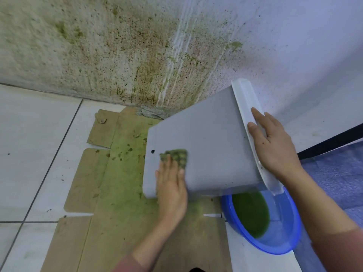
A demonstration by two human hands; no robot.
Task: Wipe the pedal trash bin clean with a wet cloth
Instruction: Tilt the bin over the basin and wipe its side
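Bin tipped on its side, its lid end over the basin.
Nearest, left of the basin, the left hand presses the cloth flat-fingered on the bin's wall by its base; beyond the basin, the right hand lies flat on the lid, steadying. Hollow plastic: likely light, stiff, slick when wet, so best braced at the rim.

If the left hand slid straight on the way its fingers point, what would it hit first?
Only the cloth it presses, then more bin; past its edge, probably the stained wall.
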